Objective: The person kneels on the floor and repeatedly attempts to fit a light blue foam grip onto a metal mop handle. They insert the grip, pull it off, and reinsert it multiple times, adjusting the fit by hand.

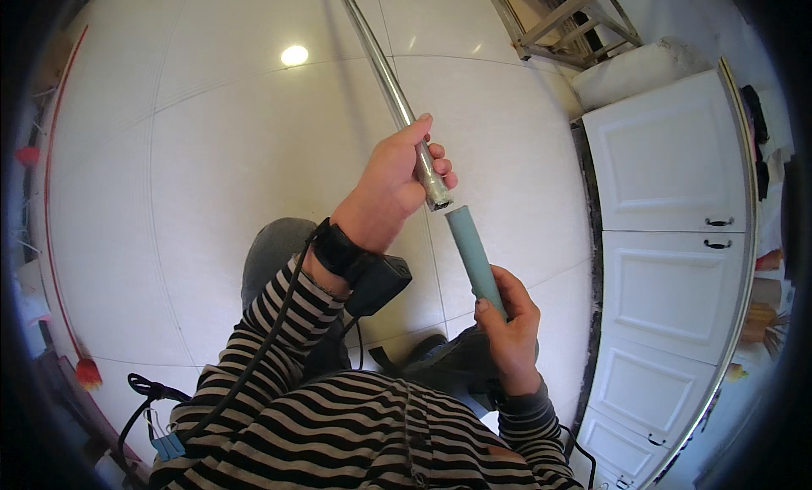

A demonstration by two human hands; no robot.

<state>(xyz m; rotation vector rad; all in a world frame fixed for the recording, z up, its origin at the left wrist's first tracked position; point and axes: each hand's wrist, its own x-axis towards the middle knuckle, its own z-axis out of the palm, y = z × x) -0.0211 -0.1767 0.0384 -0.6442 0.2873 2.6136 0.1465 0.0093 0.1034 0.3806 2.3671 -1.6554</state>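
Note:
A shiny metal pole (375, 54) runs down from the top edge of the view. My left hand (396, 173) is wrapped around it close to its lower end, which looks rough and open. Just below that end, a short blue-green tube (471, 252) tilts the same way, its upper end a small gap from the pole. My right hand (512, 319) grips the tube's lower part between thumb and fingers. A black strap with a boxy black device (379, 284) sits on my left wrist, and a cable leads from it along the sleeve.
White cabinets (672, 287) with black handles line the right side under a counter. A wooden frame (564, 24) stands on the tiled floor (254, 147) at the upper right, beside a pale rounded bundle (641, 68). A red-handled broom (56, 147) lies along the left.

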